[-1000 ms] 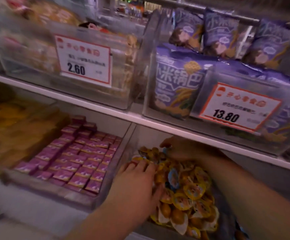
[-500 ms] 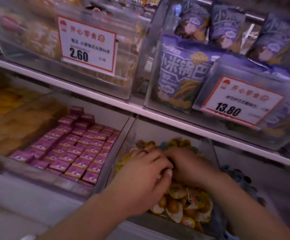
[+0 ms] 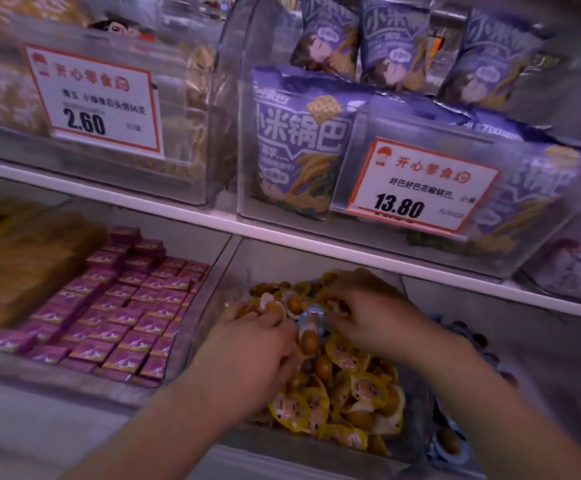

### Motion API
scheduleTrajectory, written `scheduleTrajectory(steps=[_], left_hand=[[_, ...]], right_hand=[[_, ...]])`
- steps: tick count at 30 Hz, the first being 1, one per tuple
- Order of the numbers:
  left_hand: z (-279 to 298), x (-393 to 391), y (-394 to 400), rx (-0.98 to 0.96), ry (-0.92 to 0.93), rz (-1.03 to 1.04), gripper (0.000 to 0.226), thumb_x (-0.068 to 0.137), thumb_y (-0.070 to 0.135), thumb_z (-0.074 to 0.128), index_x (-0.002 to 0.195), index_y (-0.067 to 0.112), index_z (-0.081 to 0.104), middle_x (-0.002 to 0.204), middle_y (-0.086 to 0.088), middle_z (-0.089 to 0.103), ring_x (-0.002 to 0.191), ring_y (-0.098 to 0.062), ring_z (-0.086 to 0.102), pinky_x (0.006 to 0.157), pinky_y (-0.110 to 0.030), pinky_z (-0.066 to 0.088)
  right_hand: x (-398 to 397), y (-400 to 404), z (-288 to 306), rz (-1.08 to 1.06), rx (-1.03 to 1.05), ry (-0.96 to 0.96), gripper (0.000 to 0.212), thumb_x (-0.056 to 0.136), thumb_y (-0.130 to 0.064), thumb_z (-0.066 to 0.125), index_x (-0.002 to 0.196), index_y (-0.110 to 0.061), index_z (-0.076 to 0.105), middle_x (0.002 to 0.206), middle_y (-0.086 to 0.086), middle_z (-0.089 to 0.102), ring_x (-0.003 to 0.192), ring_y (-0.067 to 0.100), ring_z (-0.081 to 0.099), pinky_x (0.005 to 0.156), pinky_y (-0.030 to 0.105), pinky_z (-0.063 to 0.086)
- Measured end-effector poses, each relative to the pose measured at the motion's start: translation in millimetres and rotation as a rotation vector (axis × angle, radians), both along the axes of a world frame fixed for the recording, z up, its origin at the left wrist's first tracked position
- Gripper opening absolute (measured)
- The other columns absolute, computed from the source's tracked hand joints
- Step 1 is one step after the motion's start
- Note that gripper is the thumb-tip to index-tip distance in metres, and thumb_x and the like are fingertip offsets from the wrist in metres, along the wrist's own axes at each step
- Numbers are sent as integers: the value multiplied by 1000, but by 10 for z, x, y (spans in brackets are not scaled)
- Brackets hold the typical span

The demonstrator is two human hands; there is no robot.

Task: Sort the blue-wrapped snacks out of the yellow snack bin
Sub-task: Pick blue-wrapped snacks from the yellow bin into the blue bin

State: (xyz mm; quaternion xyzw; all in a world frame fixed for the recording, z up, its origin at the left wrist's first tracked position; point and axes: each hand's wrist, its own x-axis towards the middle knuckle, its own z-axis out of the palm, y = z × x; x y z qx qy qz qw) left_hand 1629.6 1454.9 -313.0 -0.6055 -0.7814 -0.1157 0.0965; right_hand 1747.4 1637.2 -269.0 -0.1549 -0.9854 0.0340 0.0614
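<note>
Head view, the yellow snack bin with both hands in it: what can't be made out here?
- Left hand: fingertips buried among the yellow snacks; grip unclear.
- Right hand: its own back hides the fingers; whether they pinch the blue-wrapped snack is unclear.
- Blue snacks in the bin to the right: mostly hidden by the right forearm.
- Price tag small print: blurred.

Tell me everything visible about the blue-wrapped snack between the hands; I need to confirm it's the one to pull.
The blue-wrapped snack is a small glossy packet with a blue rim, pale top and a brown oval piece showing at its lower end. It stands tilted atop the yellow packets, between the left hand and the right hand, whose fingertips meet it.
</note>
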Motion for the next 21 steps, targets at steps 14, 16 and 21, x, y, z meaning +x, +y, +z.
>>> scheduleTrajectory(steps=[14, 16, 21], left_hand=[[49, 10, 1, 156, -251, -147, 28, 91, 46, 46, 110, 35, 64, 116, 15, 60, 111, -15, 55, 102, -37, 39], [-9, 74, -4, 28, -210, -212, 37, 91, 53, 39, 114, 35, 62, 117, 15, 57, 112, -16, 53, 108, -36, 32], [-95, 51, 146, -139, -24, -63, 63, 84, 71, 29, 127, 35, 58, 128, 10, 52, 119, -20, 52, 114, -48, 17]], right_hand=[[-208, 124, -94, -51, -197, -134, 28, 79, -31, 73, 106, -37, 68, 111, -10, 67, 105, 12, 62, 86, 27, 50], [-130, 201, -39, -170, -191, -3, 25, 81, -32, 73, 106, -37, 67, 112, -11, 67, 107, 12, 62, 87, 23, 45], [264, 71, 80, -268, -251, 212, 29, 89, -28, 65, 116, -36, 65, 119, -10, 67, 110, 13, 61, 94, 24, 46]])
